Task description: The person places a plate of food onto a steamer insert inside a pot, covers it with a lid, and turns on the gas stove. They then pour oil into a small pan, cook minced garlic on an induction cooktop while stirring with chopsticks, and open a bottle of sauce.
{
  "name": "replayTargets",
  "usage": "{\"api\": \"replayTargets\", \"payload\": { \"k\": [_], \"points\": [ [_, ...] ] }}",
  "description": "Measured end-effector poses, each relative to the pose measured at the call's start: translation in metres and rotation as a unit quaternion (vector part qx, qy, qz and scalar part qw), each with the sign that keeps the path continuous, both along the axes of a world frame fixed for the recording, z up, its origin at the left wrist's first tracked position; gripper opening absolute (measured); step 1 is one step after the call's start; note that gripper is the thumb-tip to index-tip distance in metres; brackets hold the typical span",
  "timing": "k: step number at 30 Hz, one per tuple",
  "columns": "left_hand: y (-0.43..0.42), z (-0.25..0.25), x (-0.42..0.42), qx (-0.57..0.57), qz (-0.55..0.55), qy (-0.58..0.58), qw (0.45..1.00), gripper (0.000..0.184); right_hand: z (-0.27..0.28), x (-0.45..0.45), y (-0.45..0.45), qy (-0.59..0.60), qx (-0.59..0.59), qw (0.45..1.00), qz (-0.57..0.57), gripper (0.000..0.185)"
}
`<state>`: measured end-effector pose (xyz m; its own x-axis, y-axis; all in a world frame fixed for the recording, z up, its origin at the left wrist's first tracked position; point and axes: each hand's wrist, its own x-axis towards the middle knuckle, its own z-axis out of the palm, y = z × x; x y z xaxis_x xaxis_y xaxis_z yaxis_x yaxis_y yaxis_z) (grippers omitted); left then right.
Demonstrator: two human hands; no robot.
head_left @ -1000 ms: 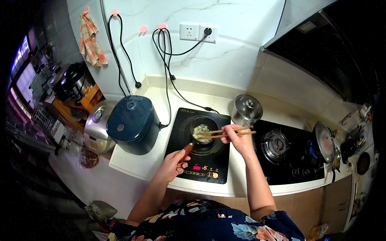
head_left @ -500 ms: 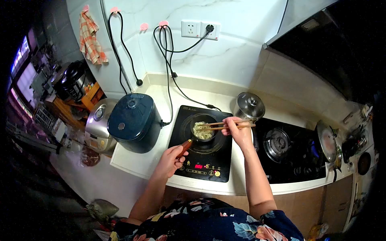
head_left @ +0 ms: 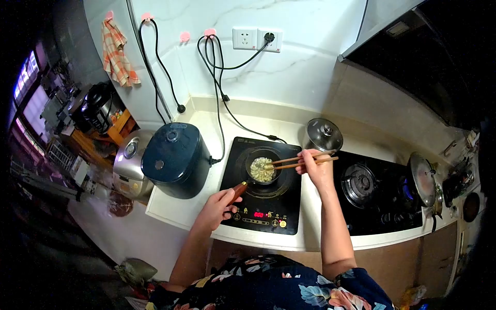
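1. Pan (head_left: 264,152): on blk cooktop (head_left: 236,157), fwd & to R of L grip, almost straight L of R grip. So it's btwn the two, w/ L grip closer to the person's body than the pan is.
2. L hand (head_left: 214,208): fingers curled round pan's wooden handle (head_left: 238,191), i.e. grip is closed & holding.
3. Handle axis: diag., from L grip fwd & R, up to near-L edge of pan.
4. R hand (head_left: 316,168): grip narrow, holding chopsticks (head_left: 288,166); butt ends poke out to R of grip.
5. Chopsticks' long axis: nearly crosswise, running L from R grip w/ tips angled slightly back twd person. Tips are at the pale food bits (head_left: 261,171), R half of pan. Can't tell if they pinch any.
6. Key relation: handle & sticks come in from opp. sides, L grip via near-L edge, R grip over R edge. By eye R hand is a bit nearer the food; L hand has the only direct hold on pan.
7. Nearby: lidded pot (head_left: 323,135) just fwd of R grip; gas stove (head_left: 359,185) to its R; blue cooker (head_left: 178,155) fwd-L of L grip; red display (head_left: 259,214) R of L grip. All on/in the bench (head_left: 312,227).
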<state>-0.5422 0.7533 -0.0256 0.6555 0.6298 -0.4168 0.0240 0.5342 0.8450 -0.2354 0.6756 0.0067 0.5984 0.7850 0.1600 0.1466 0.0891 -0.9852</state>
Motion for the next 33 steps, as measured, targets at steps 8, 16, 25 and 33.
{"api": "replayTargets", "payload": {
  "k": [8, 16, 25, 33],
  "points": [
    [-0.012, -0.011, 0.005, 0.203, 0.076, 0.069, 0.974, 0.049, -0.004, -0.02, 0.0, 0.008, 0.016, 0.999, 0.043, 0.025],
    [-0.01, -0.021, 0.008, 0.27, 0.105, 0.077, 0.954, 0.043, 0.016, -0.009, -0.017, 0.01, -0.045, 0.998, 0.04, 0.028],
    [-0.007, -0.036, 0.008, 0.341, 0.129, 0.08, 0.928, 0.039, 0.012, 0.001, -0.019, -0.009, -0.05, 0.999, 0.002, 0.026],
    [-0.004, -0.041, 0.007, 0.412, 0.117, 0.105, 0.897, 0.042, -0.004, -0.012, -0.006, -0.007, 0.002, 1.0, -0.014, 0.026]
  ]
}}
